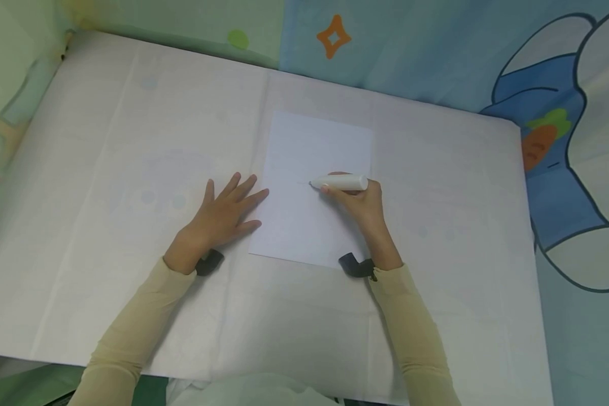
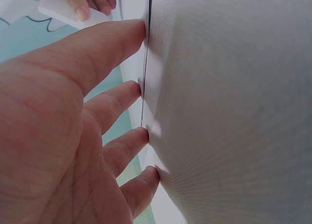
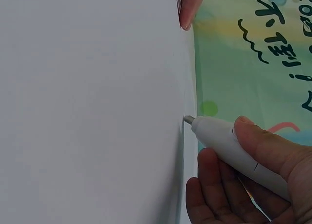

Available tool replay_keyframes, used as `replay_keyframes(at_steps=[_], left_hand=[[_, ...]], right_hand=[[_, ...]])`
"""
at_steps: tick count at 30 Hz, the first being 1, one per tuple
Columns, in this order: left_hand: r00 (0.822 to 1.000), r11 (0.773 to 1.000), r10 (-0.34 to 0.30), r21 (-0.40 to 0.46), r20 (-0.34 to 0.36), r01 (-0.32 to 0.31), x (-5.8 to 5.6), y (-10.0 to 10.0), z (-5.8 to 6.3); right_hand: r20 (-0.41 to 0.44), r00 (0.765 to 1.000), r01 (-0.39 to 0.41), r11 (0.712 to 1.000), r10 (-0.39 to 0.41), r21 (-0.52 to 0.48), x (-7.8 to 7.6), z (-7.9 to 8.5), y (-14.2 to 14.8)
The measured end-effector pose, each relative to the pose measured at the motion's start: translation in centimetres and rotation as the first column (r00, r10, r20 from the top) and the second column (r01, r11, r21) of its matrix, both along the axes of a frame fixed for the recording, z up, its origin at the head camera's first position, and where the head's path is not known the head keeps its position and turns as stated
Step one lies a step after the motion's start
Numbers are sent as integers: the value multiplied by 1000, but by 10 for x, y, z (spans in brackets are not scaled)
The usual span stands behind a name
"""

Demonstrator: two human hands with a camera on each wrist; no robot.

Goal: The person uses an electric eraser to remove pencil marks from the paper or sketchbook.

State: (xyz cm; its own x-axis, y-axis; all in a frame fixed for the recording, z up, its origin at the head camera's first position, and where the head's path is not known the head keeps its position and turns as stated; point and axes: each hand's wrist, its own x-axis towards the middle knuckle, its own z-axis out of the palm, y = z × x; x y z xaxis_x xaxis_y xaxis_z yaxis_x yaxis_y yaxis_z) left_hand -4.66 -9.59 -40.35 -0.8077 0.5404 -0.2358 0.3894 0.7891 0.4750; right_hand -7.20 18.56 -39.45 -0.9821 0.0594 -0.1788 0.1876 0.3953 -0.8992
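Observation:
A sheet of white paper (image 1: 314, 146) lies on the white-covered table. My right hand (image 1: 364, 204) pinches a thick white pen (image 1: 347, 182) between thumb and fingers, holding it low across the sheet. In the right wrist view, the narrow metal tip of the white pen (image 3: 224, 141) is right at the paper's surface. A very faint mark shows beside the tip in the head view. My left hand (image 1: 218, 217) rests with fingers spread, its fingertips at the sheet's left edge. Seen from the left wrist, the fingers (image 2: 122, 99) reach down to that edge, with nothing gripped.
The white table cover (image 1: 132, 270) has fold creases and spreads out around the sheet. A printed curtain (image 1: 411, 51) hangs along the back and right side, close to the table edges. Dark wrist mounts (image 1: 355, 265) sit at both wrists.

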Motion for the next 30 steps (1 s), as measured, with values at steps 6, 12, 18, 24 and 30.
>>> replay_keyframes(at_steps=[6, 12, 18, 24, 30], left_hand=[[1000, 1000, -4, 0, -7, 4, 0, 0, 0], [1000, 1000, -2, -1, -6, 2, 0, 0, 0], [1000, 1000, 3, 7, 4, -3, 0, 1, -1], [1000, 1000, 2, 1, 1, -2, -1, 0, 0], [1000, 1000, 1, -7, 1, -1, -1, 0, -1]], right_hand=[[-12, 1000, -11, 1000, 11, -3, -1, 0, -2], [-16, 1000, -23, 1000, 23, 1, -1, 1, -3], [-11, 999, -35, 999, 35, -2, -1, 2, -4], [-24, 999, -36, 999, 37, 3, -1, 1, -5], [-29, 999, -36, 999, 37, 16, -2, -1, -7]])
